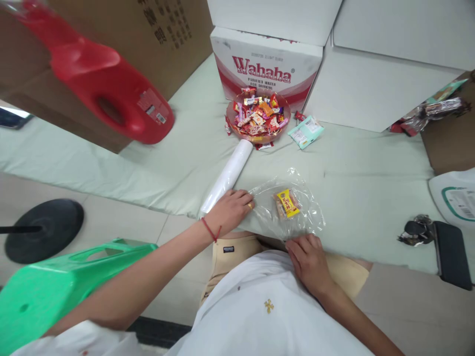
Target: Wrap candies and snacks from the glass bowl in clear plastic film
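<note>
A thin clear plastic sheet or bag (306,210) lies crinkled at the front edge of the table; I cannot make out which it is. A small snack packet (287,203) with a yellow label rests on or inside it. My left hand (232,207), wearing a ring and a red string bracelet, has its fingers closed at the plastic's left edge. At the near edge, my right hand (307,257) is closed with fingers curled on the plastic, its fingertips partly hidden. Just beyond the left hand lies a white roll (228,175).
Behind stand a bowl of wrapped sweets (258,133), a green packet (306,132) and a Wahaha carton (267,64). A red jug (111,94) is at left, a phone (451,254) and white bottle (454,198) at right. A green stool (48,291) stands below left.
</note>
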A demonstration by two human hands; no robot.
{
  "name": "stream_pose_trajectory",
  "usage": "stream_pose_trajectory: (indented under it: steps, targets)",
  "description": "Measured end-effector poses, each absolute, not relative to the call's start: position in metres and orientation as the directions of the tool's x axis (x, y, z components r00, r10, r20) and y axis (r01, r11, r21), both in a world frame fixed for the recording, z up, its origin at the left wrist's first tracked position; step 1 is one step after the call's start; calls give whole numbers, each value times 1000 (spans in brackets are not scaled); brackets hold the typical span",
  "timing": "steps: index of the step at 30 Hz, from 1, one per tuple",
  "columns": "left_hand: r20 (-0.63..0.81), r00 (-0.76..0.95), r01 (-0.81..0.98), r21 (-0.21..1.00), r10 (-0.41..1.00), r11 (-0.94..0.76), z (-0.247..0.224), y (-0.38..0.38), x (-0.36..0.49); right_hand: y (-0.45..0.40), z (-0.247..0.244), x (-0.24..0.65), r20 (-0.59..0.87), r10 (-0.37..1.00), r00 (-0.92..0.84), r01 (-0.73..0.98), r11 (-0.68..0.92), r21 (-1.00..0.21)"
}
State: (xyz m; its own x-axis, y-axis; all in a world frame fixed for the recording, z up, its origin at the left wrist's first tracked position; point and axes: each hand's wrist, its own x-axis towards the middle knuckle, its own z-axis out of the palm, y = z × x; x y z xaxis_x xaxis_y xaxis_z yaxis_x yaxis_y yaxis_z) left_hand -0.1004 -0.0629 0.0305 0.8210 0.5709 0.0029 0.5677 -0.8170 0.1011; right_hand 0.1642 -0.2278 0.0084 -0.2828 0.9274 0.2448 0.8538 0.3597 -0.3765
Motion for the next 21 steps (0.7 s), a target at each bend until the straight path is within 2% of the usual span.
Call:
stream_pose_trajectory:
  steps: [3,6,11,17,21]
  targets:
    - [41,839,532,152,543,-833,31,-61,-106,-232,14,176,281,934,-223,753,348,-558]
    - [98,852,464,315,514,-828,38,-64,-108,-236,21,189,296,945,-136,672,308,-673]
    - [179,830,356,560,529,-748,54,-69,-98,-234,27,207,261,964,-51,644,232,-729]
    - [236,807,265,674,541,-690,59,-59,-75,-218,33,217,279,959,53,615,188,-766]
    - [237,783,189,790,575,-583,49,-49,-55,-209,34,222,218,970,105,570,121,-812]
